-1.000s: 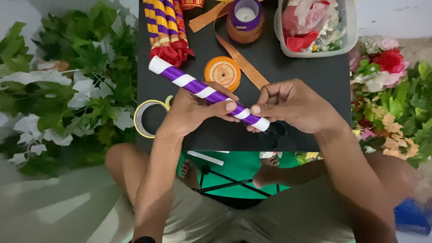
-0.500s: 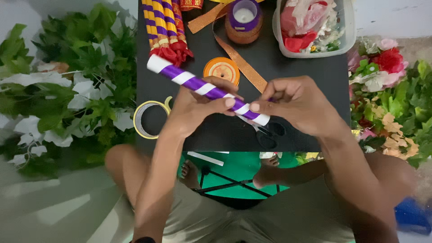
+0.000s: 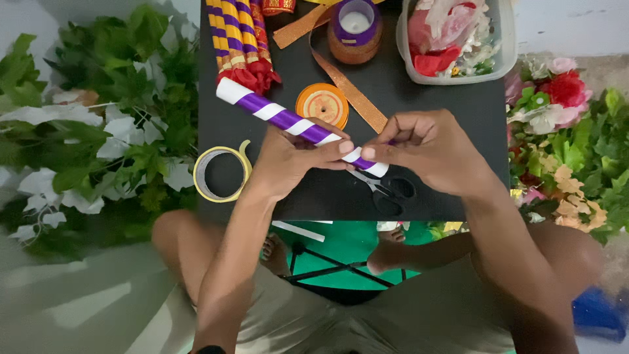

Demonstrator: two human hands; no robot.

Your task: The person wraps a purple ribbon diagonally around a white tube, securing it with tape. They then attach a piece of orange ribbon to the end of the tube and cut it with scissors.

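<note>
A white stick wound with a purple ribbon spiral (image 3: 272, 113) lies slanted over the small black table (image 3: 445, 98). My left hand (image 3: 288, 160) grips its lower half from below, thumb pressed near the end. My right hand (image 3: 426, 147) pinches the stick's lower end, fingertips meeting my left thumb. Black scissors (image 3: 386, 190) lie on the table just under my right hand.
An orange ribbon spool (image 3: 321, 103) and a glittery orange ribbon strip (image 3: 347, 92) lie behind the stick. Finished purple-and-yellow wrapped sticks (image 3: 239, 39), a purple spool (image 3: 355, 26), a clear bin of flowers (image 3: 452, 36) and a tape ring (image 3: 219, 174) surround it. Green foliage (image 3: 85, 131) and artificial flowers (image 3: 570, 131) flank the table.
Both hands have shifted slightly along the stick's lower end; my right fingers now pinch closer to my left thumb. The stick keeps its slant.
</note>
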